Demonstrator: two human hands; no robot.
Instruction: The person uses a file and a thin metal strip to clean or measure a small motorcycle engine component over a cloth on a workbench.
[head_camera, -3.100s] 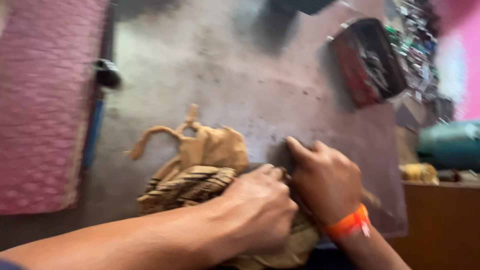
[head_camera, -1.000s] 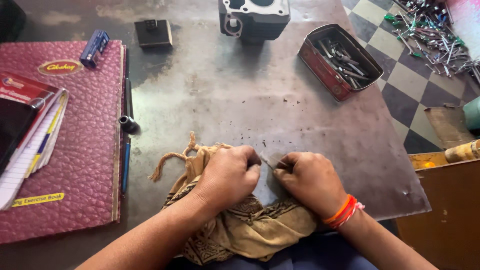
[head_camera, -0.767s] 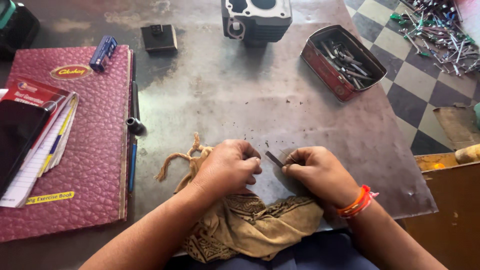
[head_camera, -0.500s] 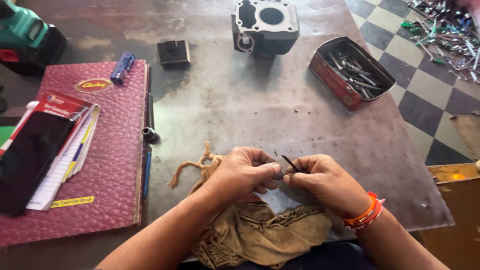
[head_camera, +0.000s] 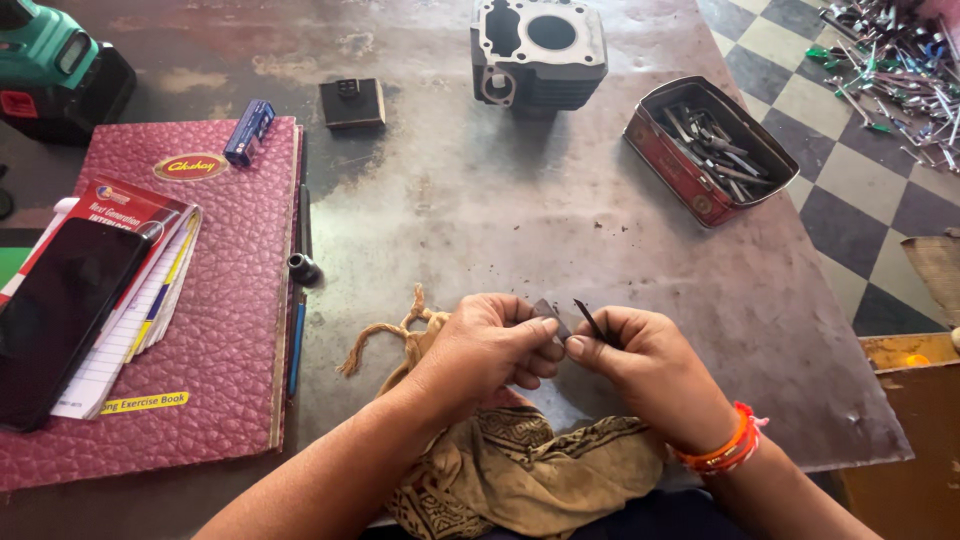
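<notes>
My left hand (head_camera: 490, 345) and my right hand (head_camera: 640, 365) meet above the near edge of a worn metal table (head_camera: 450, 220). The left fingers pinch a small flat grey metal piece (head_camera: 549, 313). The right fingers hold a thin dark metal pin (head_camera: 588, 318) that points up and away, its tip right beside the grey piece. A tan patterned cloth (head_camera: 520, 465) with a frayed knotted cord lies under both wrists. An orange band circles my right wrist.
A grey engine cylinder block (head_camera: 538, 50) stands at the back. A red tin of metal parts (head_camera: 708, 148) sits back right. At left lie a maroon ledger (head_camera: 190, 300), a notebook, a black phone (head_camera: 60, 315), pens and a green tool (head_camera: 55, 65). Loose tools litter the checkered floor (head_camera: 890, 70).
Both hands have lifted off the cloth and come together, now holding the small pin and metal piece up. The view has tilted back, showing more of the table.
</notes>
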